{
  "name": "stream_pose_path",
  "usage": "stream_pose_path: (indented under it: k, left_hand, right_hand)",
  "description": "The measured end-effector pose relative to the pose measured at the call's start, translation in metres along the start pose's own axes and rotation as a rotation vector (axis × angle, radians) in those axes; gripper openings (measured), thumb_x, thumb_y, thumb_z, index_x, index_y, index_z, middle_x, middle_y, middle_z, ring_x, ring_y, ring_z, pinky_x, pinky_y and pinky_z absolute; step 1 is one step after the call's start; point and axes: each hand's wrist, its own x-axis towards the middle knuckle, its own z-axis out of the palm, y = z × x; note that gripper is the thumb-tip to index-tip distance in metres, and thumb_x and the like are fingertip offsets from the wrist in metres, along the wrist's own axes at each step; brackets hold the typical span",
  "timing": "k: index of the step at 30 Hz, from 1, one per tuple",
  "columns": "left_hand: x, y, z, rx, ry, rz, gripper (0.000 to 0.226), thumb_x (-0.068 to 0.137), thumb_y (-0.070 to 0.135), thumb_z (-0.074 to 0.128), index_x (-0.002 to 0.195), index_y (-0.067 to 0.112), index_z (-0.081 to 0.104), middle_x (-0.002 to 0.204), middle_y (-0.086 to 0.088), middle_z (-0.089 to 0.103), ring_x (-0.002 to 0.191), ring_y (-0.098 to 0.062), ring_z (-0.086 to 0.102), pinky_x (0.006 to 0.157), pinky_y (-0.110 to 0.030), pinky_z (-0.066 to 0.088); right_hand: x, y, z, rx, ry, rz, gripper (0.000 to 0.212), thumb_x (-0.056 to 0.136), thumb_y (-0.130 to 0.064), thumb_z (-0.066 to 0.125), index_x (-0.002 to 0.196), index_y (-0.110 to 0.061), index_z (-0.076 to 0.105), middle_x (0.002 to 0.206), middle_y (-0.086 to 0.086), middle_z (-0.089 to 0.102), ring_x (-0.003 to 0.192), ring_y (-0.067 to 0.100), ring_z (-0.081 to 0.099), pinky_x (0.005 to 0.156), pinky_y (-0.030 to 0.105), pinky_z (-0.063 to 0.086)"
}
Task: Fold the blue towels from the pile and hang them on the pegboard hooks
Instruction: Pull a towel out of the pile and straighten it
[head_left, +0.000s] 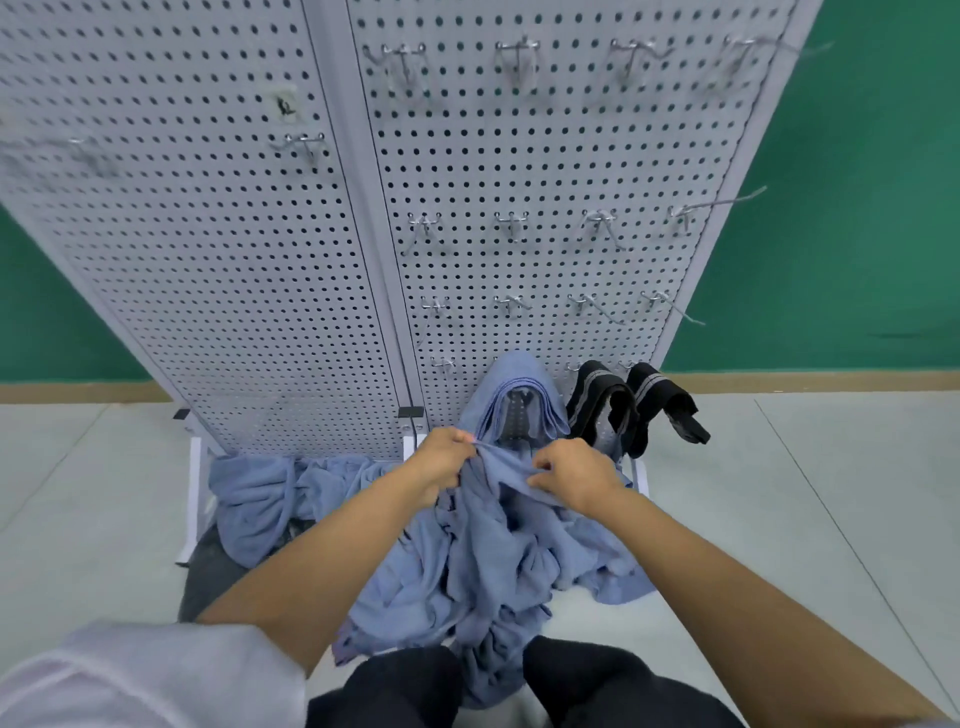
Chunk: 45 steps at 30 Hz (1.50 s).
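- Pegboard (249, 249): white, perforated, two panels, standing on white feet.
- Floor (779, 493): pale grey, spreading out from the pegboard's base on both sides.
- Wall (857, 234): green, showing behind the pegboard, a tan band (810, 382) running along its foot.
- Hooks (511, 222): metal, projecting in rows from the pegboard's right panel.
- Draped blue towel (514, 379): hanging on the pegboard's lowest row, black cloths (602, 400) hanging just right of it.
- Pile of blue towels (260, 499): lying crumpled at the pegboard's foot.
- Blue towel (493, 545): hanging in front of the pegboard's base, left hand (441, 462) and right hand (576, 478) holding its top edge, fingers of both pinching the cloth.
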Motion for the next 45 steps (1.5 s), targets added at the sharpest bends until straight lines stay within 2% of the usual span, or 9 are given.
stream_pose_path:
  k: [6, 13, 18, 21, 23, 27, 32, 36, 45]
  left_hand:
    - [-0.059, 0.047, -0.016, -0.045, 0.032, 0.155, 0.027, 0.099, 0.008, 0.041, 0.074, 0.013, 0.05, 0.074, -0.008, 0.051, 0.065, -0.018, 0.045, 0.059, -0.027, 0.039]
    - [-0.112, 0.076, -0.04, 0.166, 0.011, 0.326, 0.032, 0.075, 0.037, 0.078, 0.085, 0.013, 0.061, 0.086, -0.003, 0.065, 0.08, -0.017, 0.063, 0.066, -0.025, 0.048]
    - [-0.133, 0.08, -0.04, 0.222, -0.004, 0.345, 0.046, 0.081, 0.031, 0.073, 0.06, 0.02, 0.033, 0.068, -0.004, 0.042, 0.069, -0.019, 0.043, 0.06, -0.029, 0.031]
    - [-0.147, 0.079, -0.036, 0.037, -0.103, 0.38, 0.023, 0.085, 0.027, 0.069, 0.077, 0.01, 0.056, 0.085, -0.01, 0.064, 0.083, -0.024, 0.063, 0.083, -0.04, 0.052]
    - [-0.15, 0.074, -0.034, 0.036, -0.132, 0.375, 0.041, 0.078, 0.03, 0.077, 0.104, 0.003, 0.063, 0.099, -0.014, 0.071, 0.093, -0.028, 0.069, 0.089, -0.041, 0.055]
    - [-0.148, 0.064, -0.029, 0.137, -0.132, 0.291, 0.049, 0.072, 0.034, 0.083, 0.109, 0.011, 0.061, 0.104, -0.01, 0.07, 0.096, -0.026, 0.068, 0.087, -0.041, 0.056]
    - [-0.135, 0.058, -0.029, -0.313, -0.089, 0.237, 0.039, 0.087, 0.028, 0.068, 0.114, 0.001, 0.058, 0.106, -0.013, 0.068, 0.102, -0.026, 0.064, 0.095, -0.042, 0.051]
    - [-0.127, 0.049, -0.035, -0.699, -0.162, 0.249, 0.018, 0.098, 0.02, 0.052, 0.103, 0.004, 0.057, 0.102, -0.018, 0.068, 0.096, -0.027, 0.066, 0.086, -0.039, 0.054]
    - [-0.136, 0.072, -0.04, -0.867, -0.315, 0.35, 0.031, 0.102, 0.026, 0.042, 0.112, 0.007, 0.065, 0.109, -0.018, 0.068, 0.105, -0.026, 0.063, 0.097, -0.038, 0.048]
  right_hand:
    - [-0.037, -0.021, -0.049, 0.085, 0.168, -0.061, 0.019, 0.09, -0.028, 0.062, 0.09, -0.01, 0.068, 0.082, 0.007, 0.062, 0.077, 0.025, 0.056, 0.061, 0.03, 0.039]
    - [-0.06, -0.047, -0.111, 0.218, 0.429, -0.158, 0.018, 0.085, -0.019, 0.066, 0.071, -0.009, 0.062, 0.074, 0.012, 0.062, 0.074, 0.027, 0.056, 0.069, 0.036, 0.045]
    - [-0.074, -0.072, -0.138, 0.175, 0.54, -0.207, 0.011, 0.088, -0.021, 0.064, 0.085, -0.012, 0.068, 0.085, 0.006, 0.058, 0.083, 0.025, 0.057, 0.075, 0.036, 0.048]
    - [-0.081, -0.087, -0.145, 0.16, 0.603, -0.187, 0.009, 0.089, -0.027, 0.061, 0.085, -0.02, 0.065, 0.085, 0.002, 0.054, 0.083, 0.024, 0.055, 0.072, 0.034, 0.046]
    - [-0.084, -0.099, -0.146, 0.209, 0.56, -0.204, 0.01, 0.089, -0.025, 0.06, 0.079, -0.022, 0.06, 0.075, 0.001, 0.057, 0.079, 0.026, 0.061, 0.072, 0.039, 0.053]
    - [-0.084, -0.12, -0.138, 0.304, 0.525, -0.301, 0.007, 0.088, -0.012, 0.061, 0.084, -0.015, 0.066, 0.073, 0.002, 0.065, 0.071, 0.023, 0.064, 0.075, 0.044, 0.056]
    - [-0.087, -0.124, -0.121, 0.569, 0.434, -0.337, 0.022, 0.091, -0.007, 0.059, 0.113, -0.009, 0.063, 0.092, 0.007, 0.063, 0.081, 0.022, 0.064, 0.069, 0.024, 0.052]
    - [-0.085, -0.089, -0.099, 0.622, 0.425, -0.227, 0.015, 0.091, -0.01, 0.06, 0.106, -0.014, 0.063, 0.094, 0.005, 0.061, 0.084, 0.023, 0.062, 0.08, 0.032, 0.053]
    - [-0.072, -0.041, -0.075, 0.613, 0.327, -0.063, 0.01, 0.088, -0.017, 0.067, 0.095, -0.012, 0.063, 0.084, 0.003, 0.063, 0.078, 0.016, 0.059, 0.076, 0.032, 0.052]
